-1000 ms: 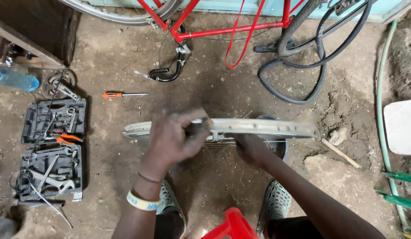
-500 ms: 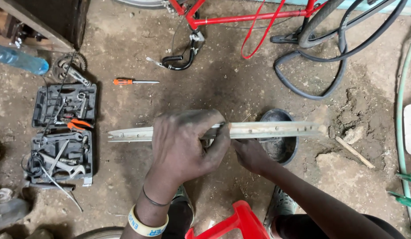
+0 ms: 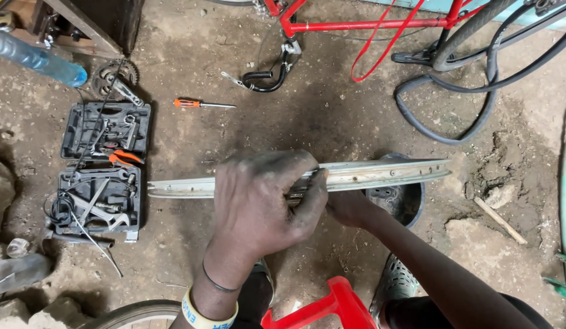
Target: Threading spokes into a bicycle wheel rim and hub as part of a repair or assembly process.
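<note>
- Bicycle rim, seen edge-on from the head view, lies level across centre above dirt floor.
- Left hand clamps its middle; right hand, at four o'clock, grips beneath.
- Open toolbox at nine o'clock.
- Greasy fingers could slip, dropping the rim.

Dull scuffed metal rim, rough dirt floor

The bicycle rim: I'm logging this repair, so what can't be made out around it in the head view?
- Rim: its middle is covered by the left hand.
- Right hand: mostly hidden under the rim and the left hand; its grip is unclear.
- Red bicycle frame: cut off by the top edge.
- Tool case: its small tools are too small to tell apart.
</note>
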